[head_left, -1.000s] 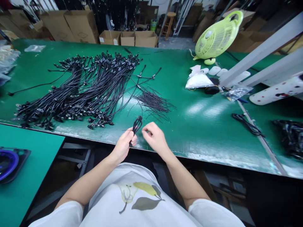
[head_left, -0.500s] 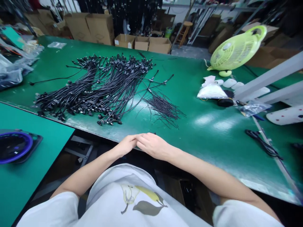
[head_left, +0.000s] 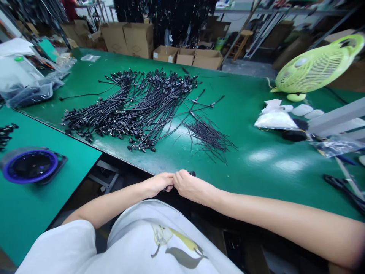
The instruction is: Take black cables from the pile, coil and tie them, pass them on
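Note:
My left hand and my right hand meet at the front edge of the green table, both with curled fingers. A small black piece pokes out beyond my right hand; most of it is hidden, so its kind is unclear. Something dark also shows under the fingers of my left hand. In front of them lies a large heap of black cables with connectors at both ends. Right of that heap is a loose bundle of thin black strips.
A light green fan stands at the right, behind a white plastic bag and grey metal bars. At left, a purple-rimmed round dish sits on a lower green surface. Cardboard boxes line the far edge.
The view has turned left, so the table's things appear further right. My hands stay together at the edge; the fingers have shifted, and more of the black piece by my right hand shows.

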{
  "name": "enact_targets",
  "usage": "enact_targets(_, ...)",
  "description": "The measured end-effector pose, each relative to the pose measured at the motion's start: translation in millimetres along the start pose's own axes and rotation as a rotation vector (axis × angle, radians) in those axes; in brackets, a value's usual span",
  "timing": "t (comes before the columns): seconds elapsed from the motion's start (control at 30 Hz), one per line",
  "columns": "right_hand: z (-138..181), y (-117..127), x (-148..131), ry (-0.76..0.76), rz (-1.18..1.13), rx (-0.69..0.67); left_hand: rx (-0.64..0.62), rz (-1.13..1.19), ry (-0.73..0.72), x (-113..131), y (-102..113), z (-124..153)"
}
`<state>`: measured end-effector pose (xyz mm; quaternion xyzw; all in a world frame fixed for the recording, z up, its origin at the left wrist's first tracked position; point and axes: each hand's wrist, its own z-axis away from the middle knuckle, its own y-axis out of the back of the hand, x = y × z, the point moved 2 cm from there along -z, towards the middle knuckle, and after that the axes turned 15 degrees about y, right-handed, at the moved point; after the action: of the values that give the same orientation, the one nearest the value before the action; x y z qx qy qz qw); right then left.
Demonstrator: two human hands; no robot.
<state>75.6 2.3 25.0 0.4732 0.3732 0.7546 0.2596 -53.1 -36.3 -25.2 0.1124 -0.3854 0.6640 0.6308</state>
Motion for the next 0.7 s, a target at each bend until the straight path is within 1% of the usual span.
enact_targets(0.07, -1, -4, 3, -0.094, -0.041, -0.029, 0.044, -0.021, -0.06, 4, -4, 2)
enact_targets(0.13, -1, -10, 12, -0.221, -0.131, 0.011, 0.12, -0.054, -0.147, 9, -6, 2)
enact_targets(0.2, 1, -18, 24, -0.356, -0.25, 0.094, 0.234, -0.05, -0.238, 16, -5, 1)
enact_targets(0.23, 1, -21, 30, -0.43, -0.306, 0.152, 0.277, -0.021, -0.279, 19, -3, -2)
enact_targets(0.27, 0, -24, 35, -0.512, -0.352, 0.219, 0.294, 0.024, -0.314, 23, -2, -4)
enact_targets(0.3, -1, -26, 38, -0.598, -0.388, 0.292, 0.281, 0.075, -0.337, 27, -1, -7)
enact_targets(0.37, -4, -27, 40, -0.771, -0.452, 0.441, 0.194, 0.155, -0.361, 37, 1, -11)
enact_targets(0.43, -8, -28, 37, -0.896, -0.578, 0.582, 0.137, 0.16, -0.399, 46, 3, -8)
enact_targets(0.47, -8, -30, 35, -0.929, -0.68, 0.646, 0.155, 0.135, -0.445, 50, 4, -4)
enact_targets(0.53, -6, -35, 35, -0.941, -0.926, 0.739, 0.277, 0.017, -0.578, 55, 7, 11)
enact_targets(0.6, 2, -41, 38, -0.965, -1.083, 0.767, 0.404, -0.17, -0.684, 52, 6, 24)
enact_targets(0.63, 7, -43, 41, -0.999, -1.09, 0.758, 0.423, -0.269, -0.699, 49, 5, 28)
enact_targets(0.67, 12, -44, 43, -1.042, -1.053, 0.743, 0.406, -0.352, -0.685, 44, 4, 28)
enact_targets(0.7, 16, -42, 44, -1.077, -0.989, 0.729, 0.364, -0.402, -0.643, 39, 4, 25)
